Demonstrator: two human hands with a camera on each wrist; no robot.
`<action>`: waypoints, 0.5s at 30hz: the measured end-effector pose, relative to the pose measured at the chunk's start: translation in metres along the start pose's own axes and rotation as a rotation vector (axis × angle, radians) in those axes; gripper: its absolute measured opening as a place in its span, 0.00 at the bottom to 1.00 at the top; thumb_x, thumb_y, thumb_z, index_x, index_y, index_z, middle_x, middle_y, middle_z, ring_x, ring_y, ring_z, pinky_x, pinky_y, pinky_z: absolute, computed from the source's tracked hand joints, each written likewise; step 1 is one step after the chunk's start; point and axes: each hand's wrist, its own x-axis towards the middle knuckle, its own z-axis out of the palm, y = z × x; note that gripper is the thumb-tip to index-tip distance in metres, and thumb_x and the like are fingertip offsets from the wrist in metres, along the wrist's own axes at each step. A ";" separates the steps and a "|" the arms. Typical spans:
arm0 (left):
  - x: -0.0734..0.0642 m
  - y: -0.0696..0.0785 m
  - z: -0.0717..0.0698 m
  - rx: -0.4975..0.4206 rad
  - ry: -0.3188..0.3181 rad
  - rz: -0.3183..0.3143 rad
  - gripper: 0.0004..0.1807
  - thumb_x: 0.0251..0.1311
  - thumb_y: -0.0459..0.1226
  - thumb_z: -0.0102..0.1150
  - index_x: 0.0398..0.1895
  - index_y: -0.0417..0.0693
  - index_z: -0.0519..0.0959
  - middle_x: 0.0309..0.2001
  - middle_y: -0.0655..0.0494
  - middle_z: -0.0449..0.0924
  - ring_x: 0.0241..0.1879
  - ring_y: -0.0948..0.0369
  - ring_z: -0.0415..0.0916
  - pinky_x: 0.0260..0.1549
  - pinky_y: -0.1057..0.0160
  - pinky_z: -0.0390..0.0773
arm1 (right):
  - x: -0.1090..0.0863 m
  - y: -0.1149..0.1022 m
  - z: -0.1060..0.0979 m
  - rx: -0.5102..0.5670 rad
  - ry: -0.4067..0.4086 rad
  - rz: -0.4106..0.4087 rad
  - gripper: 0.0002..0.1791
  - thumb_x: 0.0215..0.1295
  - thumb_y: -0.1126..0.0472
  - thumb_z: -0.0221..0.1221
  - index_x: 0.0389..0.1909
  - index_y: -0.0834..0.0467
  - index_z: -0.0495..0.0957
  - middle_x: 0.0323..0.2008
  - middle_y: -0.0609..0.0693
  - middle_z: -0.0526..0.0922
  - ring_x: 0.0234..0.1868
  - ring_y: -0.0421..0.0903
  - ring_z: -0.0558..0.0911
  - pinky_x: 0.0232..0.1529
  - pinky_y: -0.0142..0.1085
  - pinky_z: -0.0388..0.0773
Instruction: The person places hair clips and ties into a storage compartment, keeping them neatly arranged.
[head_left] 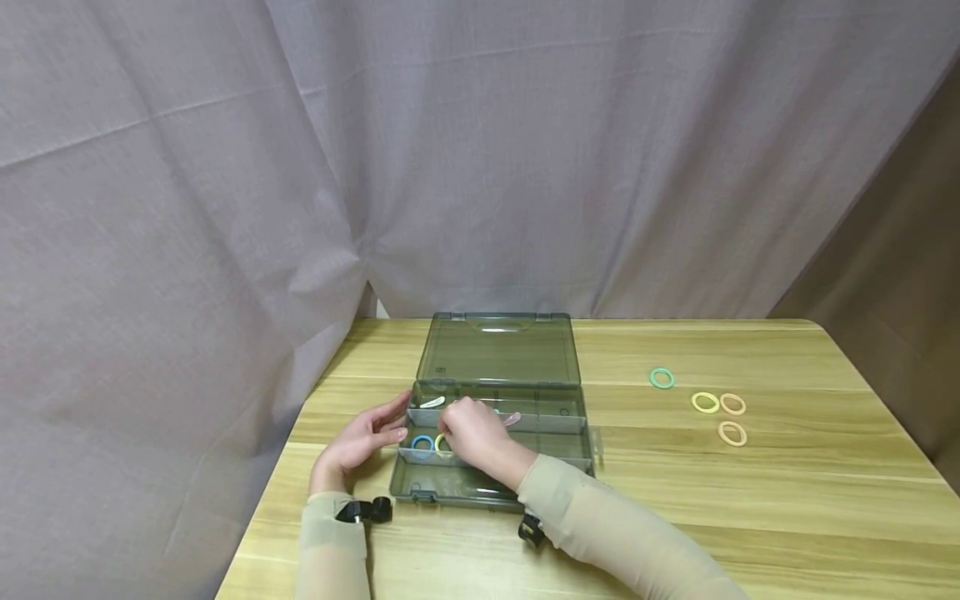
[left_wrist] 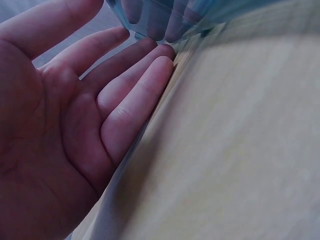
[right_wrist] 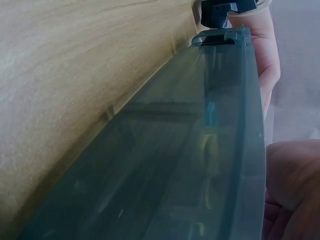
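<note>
A translucent grey-green compartment box [head_left: 491,483] stands on the table with its lid [head_left: 498,354] laid back. My left hand [head_left: 367,437] rests along the box's left side, fingers extended and thumb near the rim. In the left wrist view, the fingertips [left_wrist: 162,65] meet the box edge. Over the middle row, my right hand [head_left: 480,433] reaches down with bent fingers; its fingertips are hidden, and I cannot tell what they hold. Beside it in that row are a blue ring [head_left: 422,437] and a partly covered yellow ring [head_left: 438,442].
In the back row lie a small white piece [head_left: 432,402] and a pink piece [head_left: 513,418]. On the table at right are a green ring [head_left: 662,387], a yellow ring [head_left: 705,412] and two orange rings [head_left: 732,444]. A grey curtain [head_left: 480,167] hangs behind.
</note>
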 end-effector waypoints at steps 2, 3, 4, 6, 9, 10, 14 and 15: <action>0.000 0.000 0.000 -0.001 -0.001 -0.002 0.41 0.75 0.30 0.60 0.85 0.33 0.52 0.84 0.36 0.48 0.78 0.37 0.58 0.76 0.55 0.62 | 0.000 0.001 0.000 0.004 -0.002 -0.008 0.10 0.61 0.68 0.71 0.26 0.49 0.91 0.28 0.43 0.89 0.31 0.46 0.89 0.29 0.42 0.87; 0.000 0.000 0.000 -0.004 -0.001 -0.003 0.41 0.75 0.30 0.60 0.85 0.33 0.52 0.84 0.36 0.48 0.78 0.37 0.58 0.76 0.58 0.62 | 0.000 0.001 0.000 0.003 -0.002 -0.011 0.10 0.61 0.68 0.71 0.26 0.49 0.91 0.28 0.43 0.89 0.31 0.46 0.89 0.29 0.42 0.87; 0.000 0.000 0.000 -0.007 -0.002 -0.004 0.41 0.75 0.29 0.60 0.85 0.33 0.52 0.84 0.36 0.48 0.78 0.37 0.58 0.75 0.61 0.63 | 0.000 0.002 0.000 0.005 -0.003 -0.012 0.10 0.61 0.68 0.70 0.26 0.49 0.91 0.28 0.43 0.89 0.31 0.45 0.89 0.29 0.42 0.87; 0.000 0.001 0.000 -0.012 -0.002 -0.004 0.41 0.75 0.28 0.59 0.85 0.33 0.52 0.84 0.36 0.48 0.78 0.36 0.57 0.74 0.65 0.64 | 0.000 0.002 0.000 0.007 -0.006 -0.010 0.10 0.61 0.68 0.70 0.26 0.49 0.91 0.28 0.43 0.89 0.31 0.46 0.89 0.30 0.43 0.87; 0.000 0.001 0.000 -0.018 -0.005 -0.002 0.40 0.75 0.28 0.59 0.84 0.33 0.51 0.84 0.35 0.47 0.79 0.36 0.57 0.73 0.67 0.65 | 0.000 0.002 0.000 0.011 -0.009 -0.005 0.09 0.61 0.68 0.70 0.28 0.49 0.92 0.29 0.43 0.89 0.32 0.46 0.89 0.31 0.43 0.88; 0.000 0.001 0.000 -0.018 -0.005 -0.001 0.40 0.75 0.28 0.59 0.84 0.32 0.51 0.84 0.35 0.47 0.79 0.36 0.57 0.73 0.67 0.65 | 0.000 0.002 0.000 0.013 -0.008 -0.004 0.09 0.60 0.68 0.70 0.28 0.49 0.92 0.29 0.43 0.90 0.33 0.46 0.90 0.31 0.43 0.88; 0.000 0.002 0.001 -0.014 -0.003 -0.002 0.40 0.75 0.28 0.59 0.84 0.32 0.52 0.84 0.35 0.48 0.79 0.36 0.57 0.74 0.64 0.64 | -0.001 0.002 0.000 0.011 -0.010 -0.002 0.09 0.60 0.67 0.69 0.29 0.49 0.92 0.29 0.44 0.90 0.33 0.47 0.90 0.32 0.44 0.88; 0.000 0.002 0.001 -0.014 -0.001 -0.003 0.40 0.75 0.28 0.59 0.84 0.32 0.52 0.84 0.35 0.48 0.79 0.36 0.57 0.74 0.63 0.64 | -0.001 0.002 -0.001 0.012 -0.011 -0.003 0.09 0.60 0.67 0.69 0.29 0.49 0.92 0.29 0.43 0.90 0.33 0.47 0.90 0.32 0.44 0.88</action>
